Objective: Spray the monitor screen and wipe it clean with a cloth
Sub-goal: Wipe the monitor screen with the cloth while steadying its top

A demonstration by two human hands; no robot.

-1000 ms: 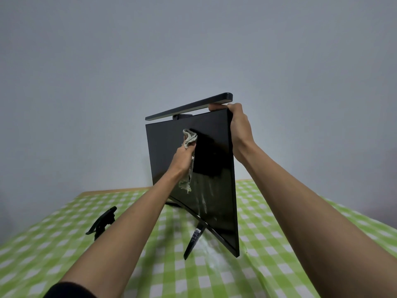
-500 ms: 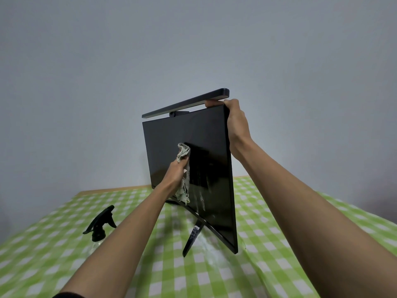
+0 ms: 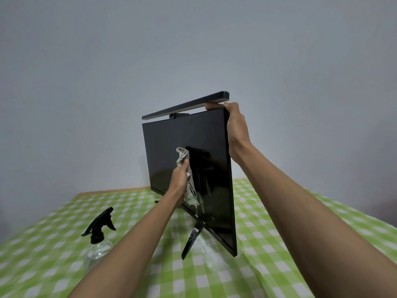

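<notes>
Frayed grey cloth [image 3: 186, 179] on flat glossy black monitor screen [image 3: 169, 151]

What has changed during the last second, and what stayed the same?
The left hand, gripping the cloth, slid down the screen. Nothing was taken or let go. The right hand still holds its top right corner; the spray bottle stands untouched on the table.

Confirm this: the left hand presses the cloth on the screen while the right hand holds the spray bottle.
No. In the head view the right hand grips the monitor at its top corner; the spray bottle stands alone on the table. The left hand does press the cloth on it.
</notes>
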